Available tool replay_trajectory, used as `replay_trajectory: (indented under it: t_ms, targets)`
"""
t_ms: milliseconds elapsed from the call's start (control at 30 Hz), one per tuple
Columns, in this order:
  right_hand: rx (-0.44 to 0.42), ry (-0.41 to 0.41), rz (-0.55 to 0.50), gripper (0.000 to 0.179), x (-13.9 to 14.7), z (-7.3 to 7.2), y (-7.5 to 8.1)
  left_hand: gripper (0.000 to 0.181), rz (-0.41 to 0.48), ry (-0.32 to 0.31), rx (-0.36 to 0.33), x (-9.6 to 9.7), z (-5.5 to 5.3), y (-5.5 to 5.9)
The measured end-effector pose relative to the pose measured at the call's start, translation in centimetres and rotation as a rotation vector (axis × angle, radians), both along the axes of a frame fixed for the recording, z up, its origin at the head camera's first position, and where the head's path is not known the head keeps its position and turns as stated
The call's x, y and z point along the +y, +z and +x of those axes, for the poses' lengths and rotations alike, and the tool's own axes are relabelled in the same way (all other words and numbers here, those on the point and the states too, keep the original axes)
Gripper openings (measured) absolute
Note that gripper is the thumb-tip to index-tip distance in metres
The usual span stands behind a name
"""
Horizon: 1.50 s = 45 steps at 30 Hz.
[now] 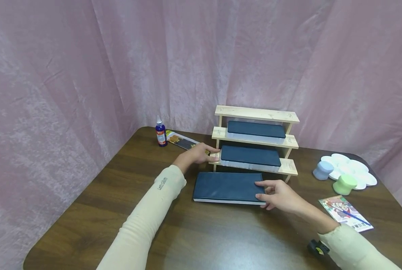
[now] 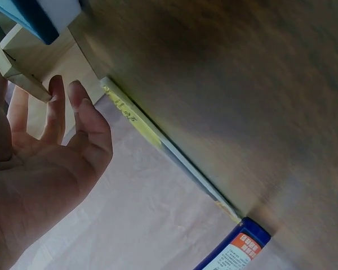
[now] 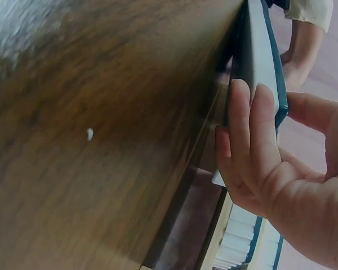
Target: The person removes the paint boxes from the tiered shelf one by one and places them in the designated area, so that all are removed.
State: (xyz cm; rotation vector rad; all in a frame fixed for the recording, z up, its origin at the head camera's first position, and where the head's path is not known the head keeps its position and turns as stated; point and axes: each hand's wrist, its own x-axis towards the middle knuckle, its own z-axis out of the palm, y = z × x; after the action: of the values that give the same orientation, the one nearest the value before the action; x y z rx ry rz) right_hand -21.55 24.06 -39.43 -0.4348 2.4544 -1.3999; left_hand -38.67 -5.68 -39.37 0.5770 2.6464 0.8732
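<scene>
**Book crosswise, rack just beyond it**

Right grip (image 1: pixel 277 193) pinches the book (image 1: pixel 228 186) by its right end; the rest runs leftward from there, long axis roughly parallel to the rack (image 1: pixel 290 166). Right is the nearer hand. Left grip (image 1: pixel 201 153) grasps the rack low at its left end, beyond the book. Desk (image 1: pixel 126 195): dark wood-grain. Palette (image 1: pixel 360 167) well right, bottle (image 1: pixel 161 135) back left, pink curtain (image 1: pixel 136 75) behind.

A curtained-off craft space, judging by the pink curtains (image 1: pixel 146 56), wooden table (image 1: pixel 99 202) and flower-shaped paint palette (image 1: pixel 353 168).
</scene>
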Motion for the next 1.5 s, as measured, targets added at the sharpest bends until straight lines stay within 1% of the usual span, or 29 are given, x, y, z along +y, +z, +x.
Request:
replay_trajectory:
  t_ms: [67, 233, 500, 633, 833, 1033, 1133, 1300, 1400, 1500]
  targets:
    - [-0.008, 0.011, -0.004, 0.057, -0.1, -0.1, -0.1, 0.051, 0.004, 0.001, -0.001, 0.0, -0.1, 0.0]
    - [-0.030, 0.024, -0.015, 0.060, -0.3, -0.3, -0.3, 0.051, 0.004, 0.006, -0.012, 0.0, 0.1, 0.1]
    - [0.016, 0.022, 0.043, 0.058, -0.3, -0.9, -0.7, 0.051, 0.013, 0.007, -0.018, 0.0, 0.1, 0.2]
    - [0.008, 0.030, 0.052, 0.058, -0.4, -1.1, -0.7, 0.051, 0.024, 0.000, -0.017, -0.2, 0.1, 0.2]
    - [0.009, 0.030, 0.072, 0.057, -0.7, -1.4, -0.7, 0.051, 0.013, 0.014, -0.012, -0.3, 0.1, 0.1]
    - [0.016, 0.019, 0.105, 0.059, -0.8, -1.4, -1.0, 0.051, 0.014, -0.010, -0.013, -0.3, 0.2, 0.0]
    - [0.012, 0.026, 0.103, 0.058, -0.8, -1.5, -0.9, 0.052, 0.000, -0.002, -0.010, -0.4, 0.1, 0.0]
    - [0.001, 0.040, 0.090, 0.056, -0.7, -1.8, -0.8, 0.051, 0.008, 0.013, 0.005, -0.4, 0.0, 0.2]
    - [-0.001, 0.050, 0.095, 0.056, -0.6, -1.9, -0.7, 0.052, 0.016, 0.012, -0.004, -0.2, 0.2, 0.3]
    - [-0.003, 0.054, 0.113, 0.055, -0.5, -2.0, -0.7, 0.052, 0.022, 0.007, -0.028, -0.1, 0.3, 0.2]
